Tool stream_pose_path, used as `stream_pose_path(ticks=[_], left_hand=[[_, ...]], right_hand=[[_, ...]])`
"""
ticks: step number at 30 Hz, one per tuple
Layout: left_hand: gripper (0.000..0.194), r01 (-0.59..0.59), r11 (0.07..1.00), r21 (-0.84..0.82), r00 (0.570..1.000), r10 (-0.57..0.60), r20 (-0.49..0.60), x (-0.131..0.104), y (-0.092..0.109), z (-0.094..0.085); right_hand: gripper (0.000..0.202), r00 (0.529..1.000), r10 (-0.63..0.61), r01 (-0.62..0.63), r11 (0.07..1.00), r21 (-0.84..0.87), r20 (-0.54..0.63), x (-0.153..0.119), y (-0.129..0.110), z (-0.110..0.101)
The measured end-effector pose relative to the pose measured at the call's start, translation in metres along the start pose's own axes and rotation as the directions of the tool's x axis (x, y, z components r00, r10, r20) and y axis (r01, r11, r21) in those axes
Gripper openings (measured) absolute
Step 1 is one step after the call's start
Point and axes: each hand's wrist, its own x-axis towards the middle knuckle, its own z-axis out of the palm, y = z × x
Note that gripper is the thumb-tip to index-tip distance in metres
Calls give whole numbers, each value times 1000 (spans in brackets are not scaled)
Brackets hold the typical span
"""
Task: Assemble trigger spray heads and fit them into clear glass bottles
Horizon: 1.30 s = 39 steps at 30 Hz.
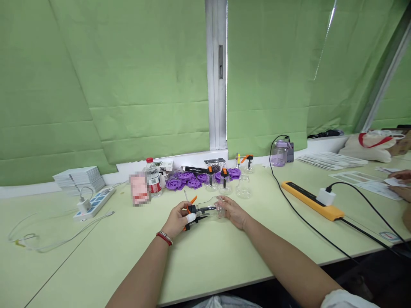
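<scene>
Near the middle of the table I hold a clear spray bottle (210, 209) tilted on its side. My left hand (177, 219) is closed around its black and orange trigger head, the thumb wrapped in something white. My right hand (235, 212) grips the rounded bottom of the clear body. Just below lies another black and orange piece (196, 222), partly hidden by my left hand. Beyond my hands stand two clear bottles with orange and black heads, a left bottle (210, 185) and a right bottle (225, 188). Beside them is a clear bottle without a head (243, 189).
Purple plastic parts (186, 179) are heaped behind, with a red-capped water bottle (155, 182) at their left. On the right lie an orange power strip (311, 201) and black cables. A white power strip (96, 204) is at left. Another person's hand (401, 175) handles paper at far right.
</scene>
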Motion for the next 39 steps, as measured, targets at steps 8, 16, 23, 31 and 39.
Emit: stream_pose_path(ticks=[8,16,23,31,39], left_hand=[[50,0,998,-63,1000,0,-1,-1,5,1],[47,-47,994,-98,999,45,-20,-1,8,2],[53,-31,995,-99,999,29,-20,1,5,2],[57,-25,995,-96,997,18,-70,0,14,2],[56,-18,996,-85,996,11,-85,-1,18,1]], right_hand=[[42,1000,23,-23,997,-74,4,2,3,-3],[42,1000,-1,2,999,-42,31,2,2,-4],[52,998,-25,28,998,-63,49,3,0,-4],[54,994,-35,38,999,-26,107,2,-1,-3],[51,990,38,-27,996,-84,134,2,3,-4]])
